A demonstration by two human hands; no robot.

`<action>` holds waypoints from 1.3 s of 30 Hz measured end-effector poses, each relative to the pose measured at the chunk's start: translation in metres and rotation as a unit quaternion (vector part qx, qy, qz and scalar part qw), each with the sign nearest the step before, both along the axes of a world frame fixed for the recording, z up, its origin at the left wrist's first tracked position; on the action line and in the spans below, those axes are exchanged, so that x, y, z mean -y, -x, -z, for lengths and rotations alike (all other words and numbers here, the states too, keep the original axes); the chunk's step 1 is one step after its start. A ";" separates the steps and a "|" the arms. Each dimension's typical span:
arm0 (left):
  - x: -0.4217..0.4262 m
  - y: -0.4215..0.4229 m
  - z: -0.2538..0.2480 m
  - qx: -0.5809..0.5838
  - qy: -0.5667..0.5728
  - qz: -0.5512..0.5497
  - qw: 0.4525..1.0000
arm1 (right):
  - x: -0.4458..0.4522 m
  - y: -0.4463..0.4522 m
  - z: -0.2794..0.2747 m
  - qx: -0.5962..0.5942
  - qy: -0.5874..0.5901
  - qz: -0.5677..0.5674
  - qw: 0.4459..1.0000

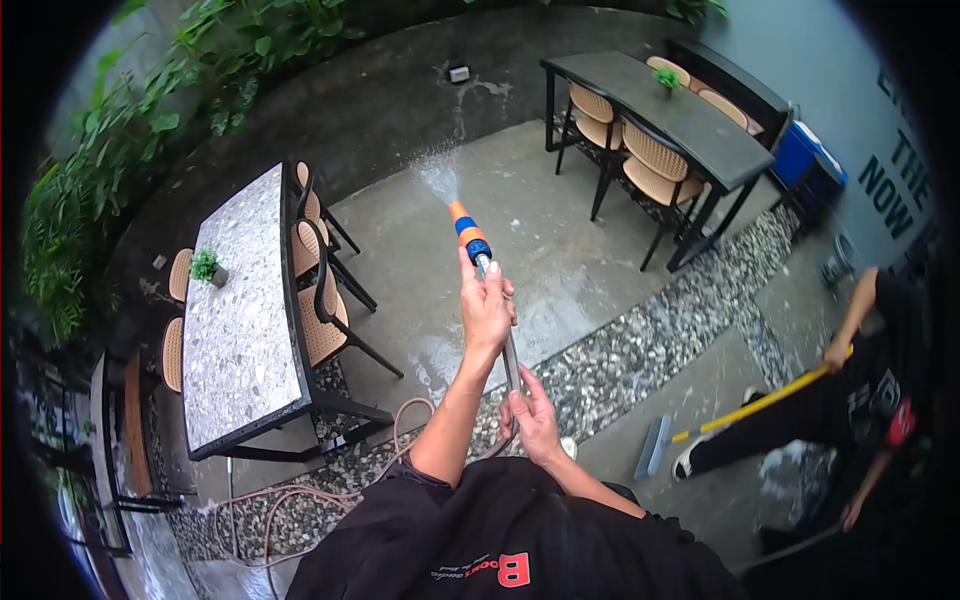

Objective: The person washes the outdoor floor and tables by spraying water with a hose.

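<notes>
My right hand (535,420) curled round the hose (512,367); farther up it, my left hand (486,315) grips, nearer the nozzle (467,230); nozzle just ahead of that grip, long axis pointing away, slightly leftward; spray (436,175) at its tip; wet floor (400,235) around.

The bare left forearm (445,415) stretches well forward, its bare left hand (487,315) curled closed, thumb pointing ahead. The bare right hand (538,428) sits nearer the black-clad torso (430,540), fingers bent, its bare right forearm (592,487) slanting inward. The 2 hands are apart.
</notes>
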State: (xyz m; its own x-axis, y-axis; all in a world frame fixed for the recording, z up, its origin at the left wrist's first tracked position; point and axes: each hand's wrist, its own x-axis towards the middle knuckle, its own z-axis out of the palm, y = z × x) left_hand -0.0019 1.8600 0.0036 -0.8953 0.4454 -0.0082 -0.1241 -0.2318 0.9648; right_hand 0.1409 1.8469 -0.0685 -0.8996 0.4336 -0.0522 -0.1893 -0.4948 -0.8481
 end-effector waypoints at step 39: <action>-0.597 0.221 0.036 -0.017 0.054 0.465 0.883 | -0.675 0.247 -0.044 -0.016 0.070 0.335 0.939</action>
State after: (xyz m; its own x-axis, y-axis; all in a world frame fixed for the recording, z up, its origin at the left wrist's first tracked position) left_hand -0.2233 2.4571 -0.0328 -0.1424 0.9869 -0.0752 -0.1824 0.0485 0.9820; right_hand -0.1066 2.5223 -0.0246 -0.4290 0.8941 -0.1287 -0.5216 -0.3615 -0.7729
